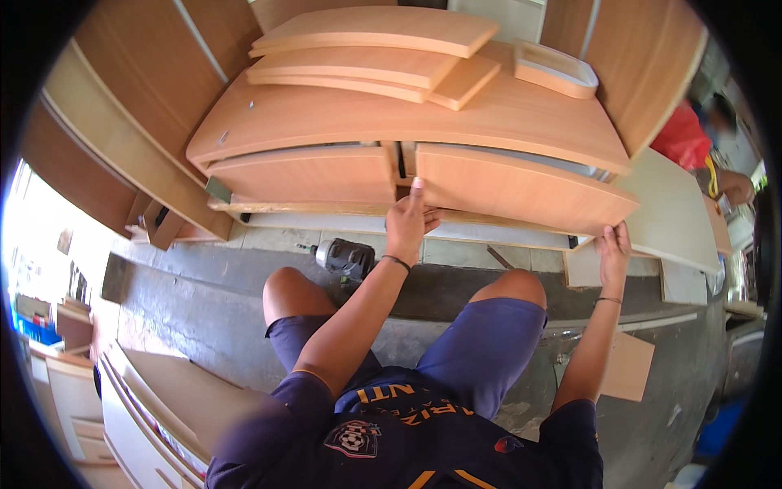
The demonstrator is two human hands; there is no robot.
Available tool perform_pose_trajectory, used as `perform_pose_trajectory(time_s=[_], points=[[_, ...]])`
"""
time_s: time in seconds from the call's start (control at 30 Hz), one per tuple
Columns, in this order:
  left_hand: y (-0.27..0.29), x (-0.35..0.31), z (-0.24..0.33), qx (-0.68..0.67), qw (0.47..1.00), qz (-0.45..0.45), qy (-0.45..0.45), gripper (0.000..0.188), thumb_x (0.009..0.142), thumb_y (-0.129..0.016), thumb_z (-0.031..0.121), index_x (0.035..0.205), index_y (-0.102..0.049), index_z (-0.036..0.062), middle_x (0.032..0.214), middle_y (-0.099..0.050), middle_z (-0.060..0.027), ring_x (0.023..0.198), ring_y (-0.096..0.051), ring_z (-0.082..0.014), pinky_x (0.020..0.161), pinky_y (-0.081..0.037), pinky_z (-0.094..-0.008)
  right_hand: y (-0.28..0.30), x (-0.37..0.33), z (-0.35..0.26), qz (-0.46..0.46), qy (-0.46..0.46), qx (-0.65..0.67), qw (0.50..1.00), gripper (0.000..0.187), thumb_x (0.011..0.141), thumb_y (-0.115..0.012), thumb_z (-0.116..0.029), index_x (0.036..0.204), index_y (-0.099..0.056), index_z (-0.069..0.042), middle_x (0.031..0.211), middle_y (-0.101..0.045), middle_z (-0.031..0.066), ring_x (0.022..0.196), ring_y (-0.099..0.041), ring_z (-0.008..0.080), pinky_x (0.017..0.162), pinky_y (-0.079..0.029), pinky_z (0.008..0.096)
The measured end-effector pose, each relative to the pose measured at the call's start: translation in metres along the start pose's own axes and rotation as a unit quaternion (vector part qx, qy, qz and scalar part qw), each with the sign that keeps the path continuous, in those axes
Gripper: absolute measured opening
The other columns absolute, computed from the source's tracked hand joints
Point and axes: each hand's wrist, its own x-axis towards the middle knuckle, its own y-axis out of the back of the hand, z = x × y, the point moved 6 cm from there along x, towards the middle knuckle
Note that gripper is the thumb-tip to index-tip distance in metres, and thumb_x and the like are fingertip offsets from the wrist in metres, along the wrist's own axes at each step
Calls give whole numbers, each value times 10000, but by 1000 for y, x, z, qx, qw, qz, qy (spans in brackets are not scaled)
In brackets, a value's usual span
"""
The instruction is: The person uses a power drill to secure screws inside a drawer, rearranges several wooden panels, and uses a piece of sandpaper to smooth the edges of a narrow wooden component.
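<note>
We steady the right door panel [521, 189] of the cabinet [407, 122]: left hand [409, 220] presses its inner edge, grip released; right hand [615, 253] pinches its lower outer corner, keeping it aligned.

A carpentry workshop: cut wooden boards [375, 31] stacked on an unfinished cabinet [342, 114], a power drill [346, 258] on dusty concrete floor [195, 310], panels [138, 90] leaning around.
</note>
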Motion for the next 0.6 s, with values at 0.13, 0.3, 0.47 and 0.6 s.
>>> perform_pose_trajectory(time_s=[0.13, 0.3, 0.47, 0.6], points=[[14, -5, 8, 98, 993, 28, -65, 654, 891, -533, 559, 1008, -607, -80, 894, -663, -180, 719, -672, -194, 632, -545, -271, -29, -1, -20, 1, -3, -40, 999, 375, 952, -515, -92, 1310, -443, -7, 1213, -534, 38, 1096, -501, 122, 949, -407, 281], [19, -6, 14, 157, 976, 62, -138, 464, 913, -589, 406, 901, -630, -56, 726, -648, -101, 607, -614, -111, 530, -477, -233, -35, 15, -19, -34, 17, -54, 998, 386, 951, -521, -95, 1316, -440, 1, 1239, -527, 53, 1118, -492, 132, 942, -406, 281], [19, -8, 13, 172, 954, 78, -233, 471, 874, -660, 315, 1102, -567, -86, 705, -650, -121, 553, -588, -130, 518, -456, -263, -38, 23, -14, -11, -13, -118, 993, 344, 943, -536, -115, 1271, -491, -24, 1209, -547, 38, 1109, -496, 123, 970, -407, 316], [19, -24, 20, 215, 926, 95, -295, 485, 852, -677, 247, 1181, -520, -73, 836, -657, -125, 682, -598, -195, 631, -483, -317, -40, 24, -13, -27, -17, -202, 979, 328, 941, -538, -117, 1253, -499, -21, 1162, -557, 34, 1080, -510, 129, 955, -423, 313]])
